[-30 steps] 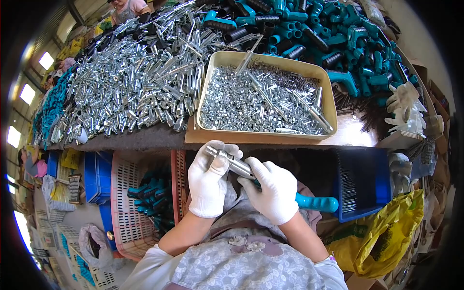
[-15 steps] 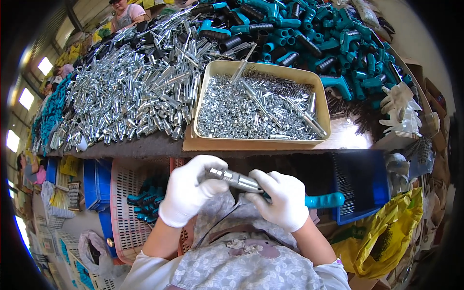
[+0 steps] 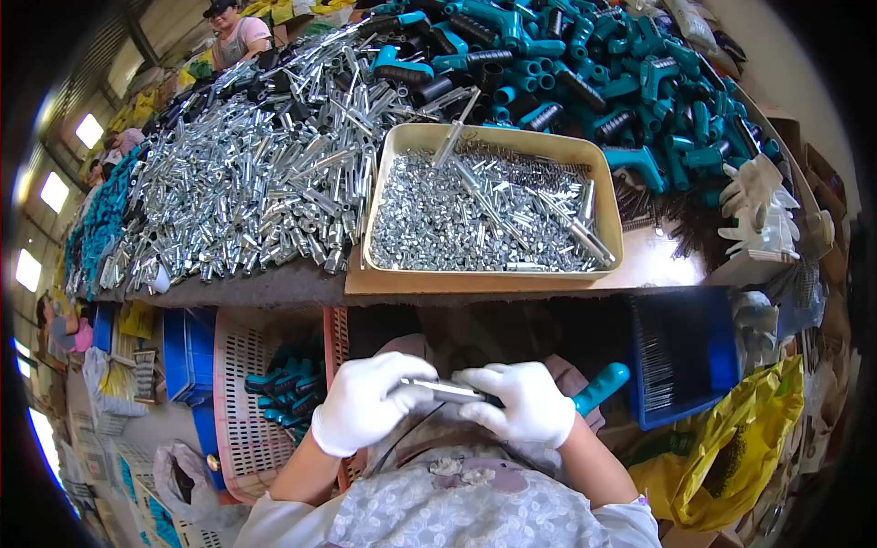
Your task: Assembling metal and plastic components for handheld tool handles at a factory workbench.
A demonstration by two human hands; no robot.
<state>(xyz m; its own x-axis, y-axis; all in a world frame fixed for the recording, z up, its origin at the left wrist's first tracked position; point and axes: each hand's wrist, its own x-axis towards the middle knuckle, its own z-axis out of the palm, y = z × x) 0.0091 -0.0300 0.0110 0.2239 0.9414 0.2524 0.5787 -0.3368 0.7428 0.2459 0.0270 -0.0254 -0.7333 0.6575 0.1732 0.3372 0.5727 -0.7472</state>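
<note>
In front of my lap I hold a teal-handled tool with a metal barrel (image 3: pixel 446 392), lying roughly sideways. My left hand (image 3: pixel 364 406), in a white glove, is closed around the barrel's left end. My right hand (image 3: pixel 523 404), gloved too, wraps the tool between barrel and handle and hides that part. Past it the rounded teal handle (image 3: pixel 603 387) sticks out to the right, tilted upward. What the left fingers do at the tip is hidden. Beyond my hands stands a cream tray (image 3: pixel 493 278) of small metal parts, springs and a few rods.
Shiny metal tubes (image 3: pixel 247 192) are heaped at the bench's left, teal pistol-shaped handles (image 3: pixel 658 82) at its right. Below are a pink basket (image 3: pixel 239 402) holding teal tools, a blue bin (image 3: pixel 694 365) with metal rods and a yellow bag (image 3: pixel 740 438). Another person (image 3: pixel 239 36) is at the far left.
Both hands have come down toward my lap with the tool and closer together. Less of the barrel shows between them, and the handle end now tilts upward.
</note>
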